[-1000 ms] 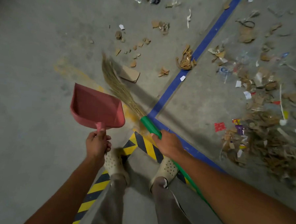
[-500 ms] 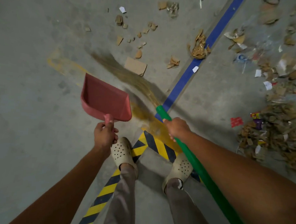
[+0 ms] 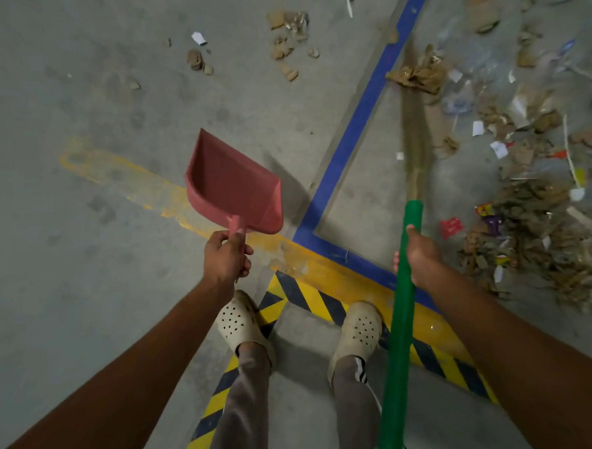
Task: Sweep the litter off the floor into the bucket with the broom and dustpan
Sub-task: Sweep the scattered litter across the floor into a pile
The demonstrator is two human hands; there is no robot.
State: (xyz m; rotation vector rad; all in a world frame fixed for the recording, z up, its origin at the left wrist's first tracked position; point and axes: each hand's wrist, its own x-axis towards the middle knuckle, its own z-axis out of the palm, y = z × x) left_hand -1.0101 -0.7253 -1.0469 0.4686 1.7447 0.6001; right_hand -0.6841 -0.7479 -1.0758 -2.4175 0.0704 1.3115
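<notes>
1. The left hand (image 3: pixel 226 258) grips the stub handle of the red dustpan (image 3: pixel 231 183). The pan is empty, seems to be held clear of the floor, and its mouth points far and slightly left.
2. Beyond the pan, loose cardboard scraps (image 3: pixel 283 45) lie left of the blue floor line (image 3: pixel 354 134).
3. The broom (image 3: pixel 398 350) runs near to far, with its green handle near. Its blurred straw head (image 3: pixel 416 144) lies just right of the line, the tip by crumpled brown paper.
4. The right hand (image 3: pixel 419 258) is wrapped round the handle close to the straw.
5. The main litter heap (image 3: pixel 544 237) lies right of the broom, on the right hand's side and well apart from the pan. The stroke probably has to pull leftward, or the pan has to cross over. No bucket is in view.
</notes>
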